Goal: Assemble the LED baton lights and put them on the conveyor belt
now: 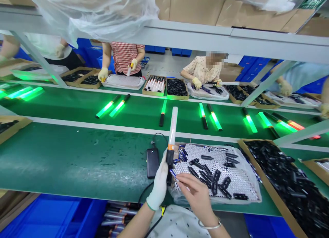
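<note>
The gloved left hand [159, 179] wraps the light stick [173, 128] by its black handle, seemingly to steady it; the bare right hand [194, 190] pinches 1 blue cell [173, 174] beside that handle. The tray [249, 201] (black pieces [216, 179] strewn over cells) sits alongside, presumably for easy reach.

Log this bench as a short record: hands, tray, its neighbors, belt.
Left hand: gloved, gripping an unlit light stick
Right hand: bare, pinching a blue cylinder
Tray: silver-ended cylinders, loose black parts on top
Left of tray: black device
Right of tray: cardboard box of black pieces
Belt: glowing sticks, mostly green
</note>
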A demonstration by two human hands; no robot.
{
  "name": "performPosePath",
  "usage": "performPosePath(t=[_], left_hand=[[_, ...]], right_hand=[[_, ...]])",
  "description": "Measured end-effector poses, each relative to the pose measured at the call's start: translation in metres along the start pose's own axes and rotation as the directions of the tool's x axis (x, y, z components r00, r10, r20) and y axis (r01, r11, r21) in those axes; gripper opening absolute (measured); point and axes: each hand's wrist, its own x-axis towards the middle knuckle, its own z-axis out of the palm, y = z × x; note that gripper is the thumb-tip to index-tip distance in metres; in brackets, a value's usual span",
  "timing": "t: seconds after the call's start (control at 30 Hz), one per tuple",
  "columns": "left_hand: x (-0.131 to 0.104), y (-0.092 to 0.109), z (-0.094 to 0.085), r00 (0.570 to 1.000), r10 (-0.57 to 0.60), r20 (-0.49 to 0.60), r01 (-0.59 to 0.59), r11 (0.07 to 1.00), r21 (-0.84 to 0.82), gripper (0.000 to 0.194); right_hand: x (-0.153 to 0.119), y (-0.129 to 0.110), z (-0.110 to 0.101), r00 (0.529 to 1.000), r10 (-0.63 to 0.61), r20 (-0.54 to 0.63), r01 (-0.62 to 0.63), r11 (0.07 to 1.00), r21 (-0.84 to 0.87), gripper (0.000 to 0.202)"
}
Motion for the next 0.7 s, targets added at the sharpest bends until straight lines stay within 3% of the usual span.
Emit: performPosePath(t=[0.17, 0.3, 0.4, 0.53, 0.63, 0.7], left_hand=[[0.004, -0.004, 0.007, 1.0, 0.012, 0.018, -0.012, 1.0, 0.0, 0.069], [0.003, 0.001, 0.013, 0.999, -0.024, 0.03, 0.024, 1.0, -0.009, 0.074], [-0.001, -0.002, 0.014, 0.997, -0.078, 0.021, 0.078, 0.997, -0.016, 0.073], [-0.006, -0.012, 0.011, 0.98, -0.176, 0.092, 0.189, 0.968, -0.164, 0.07], [-0.006, -0.016, 0.007, 0.976, -0.213, 0.039, 0.217, 0.949, -0.231, 0.073], [-0.004, -0.018, 0.002, 0.966, -0.259, 0.017, 0.257, 0.944, -0.206, 0.078]], right_hand=[[0.008, -0.004, 0.002, 0.976, -0.204, 0.075, 0.216, 0.95, -0.226, 0.022], [0.016, -0.007, 0.007, 0.963, -0.253, 0.093, 0.27, 0.901, -0.34, 0.021], [0.018, -0.008, 0.012, 0.979, -0.184, 0.086, 0.203, 0.912, -0.357, 0.021], [0.015, 0.0, 0.017, 0.999, -0.044, 0.03, 0.05, 0.971, -0.234, 0.018], [0.016, 0.02, 0.013, 0.995, 0.101, -0.013, -0.102, 0.981, -0.164, 0.018], [0.026, 0.04, 0.003, 0.99, 0.144, -0.01, -0.143, 0.968, -0.207, 0.023]])
